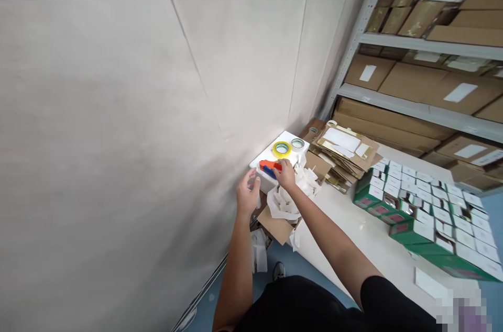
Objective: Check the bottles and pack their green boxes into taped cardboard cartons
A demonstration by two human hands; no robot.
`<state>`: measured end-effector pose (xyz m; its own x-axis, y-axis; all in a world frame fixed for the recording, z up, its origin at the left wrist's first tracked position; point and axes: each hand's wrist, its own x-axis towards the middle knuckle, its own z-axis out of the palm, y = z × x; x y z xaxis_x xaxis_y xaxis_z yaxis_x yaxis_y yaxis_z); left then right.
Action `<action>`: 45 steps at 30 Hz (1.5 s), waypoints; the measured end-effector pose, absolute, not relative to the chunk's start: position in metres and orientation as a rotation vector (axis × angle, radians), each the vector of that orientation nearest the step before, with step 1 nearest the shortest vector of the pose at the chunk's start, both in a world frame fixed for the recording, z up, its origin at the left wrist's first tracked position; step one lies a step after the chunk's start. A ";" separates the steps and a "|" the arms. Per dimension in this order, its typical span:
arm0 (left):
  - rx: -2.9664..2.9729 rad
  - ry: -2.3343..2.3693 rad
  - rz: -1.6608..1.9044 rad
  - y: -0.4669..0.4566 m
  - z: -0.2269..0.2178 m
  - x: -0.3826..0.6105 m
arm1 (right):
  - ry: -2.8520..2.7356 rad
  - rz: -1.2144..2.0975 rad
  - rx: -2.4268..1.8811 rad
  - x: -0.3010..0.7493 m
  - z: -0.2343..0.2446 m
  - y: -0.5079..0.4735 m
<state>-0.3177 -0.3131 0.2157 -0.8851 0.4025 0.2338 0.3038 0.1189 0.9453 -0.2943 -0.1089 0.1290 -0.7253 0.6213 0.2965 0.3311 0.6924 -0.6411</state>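
Note:
My right hand (286, 175) is closed on an orange-and-blue tool that looks like a tape dispenser (268, 168), at the front edge of a white foam box (257, 161). Its finer parts are too small to make out. Just left of it, my left hand (248, 195) is raised beside the box with fingers apart and nothing in them. On top of the box lie a yellow roll of tape (282, 150) and a paler roll of tape (297, 143).
Crumpled white paper (288, 201) fills a bag right of the box. Flattened cardboard (346, 146) is stacked behind. Rows of green-and-white boxes (424, 211) stand on the white table (334, 222). Shelving (428, 107) with cartons rises at right; a grey wall (157, 138) borders the left.

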 end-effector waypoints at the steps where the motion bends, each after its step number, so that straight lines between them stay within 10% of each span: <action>1: 0.755 2.259 1.901 -0.304 0.216 -0.316 | -2.329 0.793 -0.680 -0.286 0.135 -0.106; 13: 1.180 1.800 1.747 -0.150 0.209 -0.241 | -1.985 0.561 -0.793 -0.113 0.190 -0.046; 45: 1.412 1.696 0.695 0.125 0.070 0.109 | -1.572 0.909 -1.560 0.292 0.042 0.143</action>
